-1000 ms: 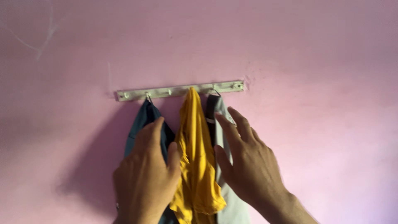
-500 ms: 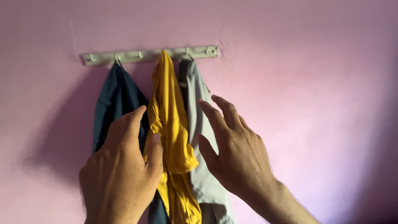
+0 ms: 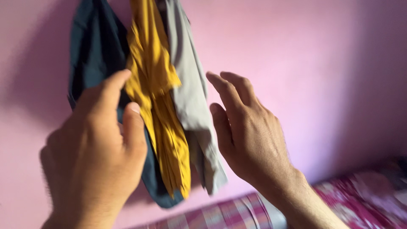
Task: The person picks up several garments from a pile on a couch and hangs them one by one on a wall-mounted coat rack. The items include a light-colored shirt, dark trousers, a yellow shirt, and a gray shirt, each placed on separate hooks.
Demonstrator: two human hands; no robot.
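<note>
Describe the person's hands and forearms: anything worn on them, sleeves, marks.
Both are bare. The left hand and right hand show no gloves, rings, watch or bands. No sleeve reaches either wrist in view. The right forearm has fine hair.

The top edge is cutting off the dark blue garment (image 3: 91,51), yellow garment (image 3: 154,63) and grey garment (image 3: 188,85); the left hand (image 3: 95,161) is blurring and hiding the blue one's lower part.

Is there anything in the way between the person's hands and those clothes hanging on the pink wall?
Nothing visible. The left hand is right at the dark blue garment and the yellow garment, fingers spread. The right hand is open beside the grey garment, with only bare pink wall behind the gap.
</note>
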